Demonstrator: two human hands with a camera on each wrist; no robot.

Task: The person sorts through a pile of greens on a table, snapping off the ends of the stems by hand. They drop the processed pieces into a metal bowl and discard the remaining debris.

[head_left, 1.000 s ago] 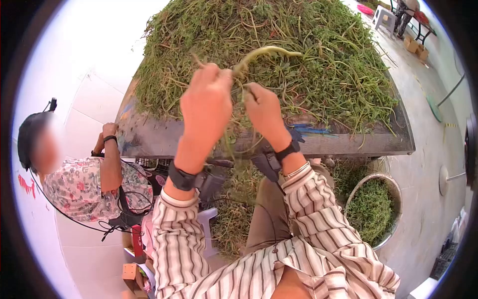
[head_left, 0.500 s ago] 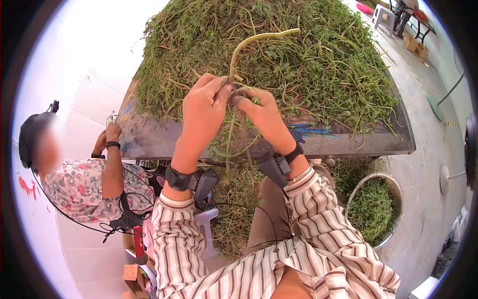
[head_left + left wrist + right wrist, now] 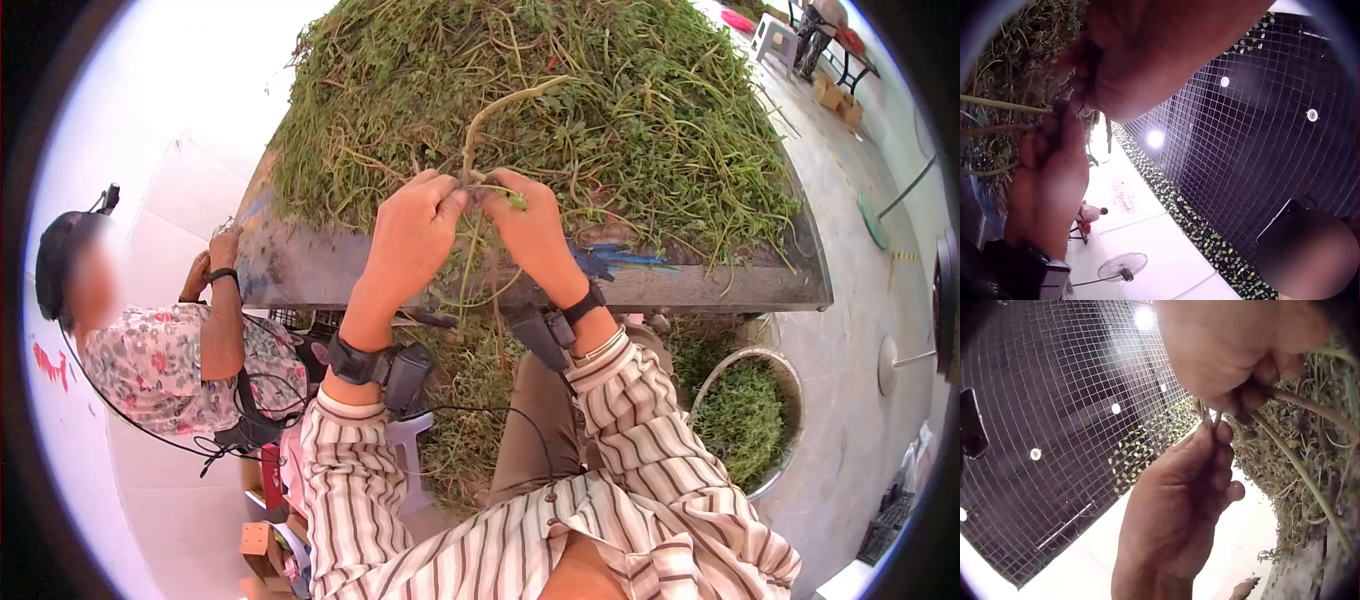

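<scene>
Both hands meet fingertip to fingertip over the near edge of the heaped greens. My left hand pinches a leafy plant stem, whose thick pale-green end curves up and to the right. Close against it, my right hand pinches the same plant with thumb and fingers. Thin green stalks dangle below the fingers. The left wrist view has the left hand large at the top and the right hand below. Curled fingers hide the exact pinch point.
The pile of greens covers most of the dark table. A round tub of greens stands on the floor at right, and more greens lie under the table. Another person sits at left, hands at the table edge. A cable crosses the lap.
One second ago the hands were slightly apart and blurred with motion; now they are together. The thick stem swung upright, then tipped slightly down and left. Both hands keep hold of the plant.
</scene>
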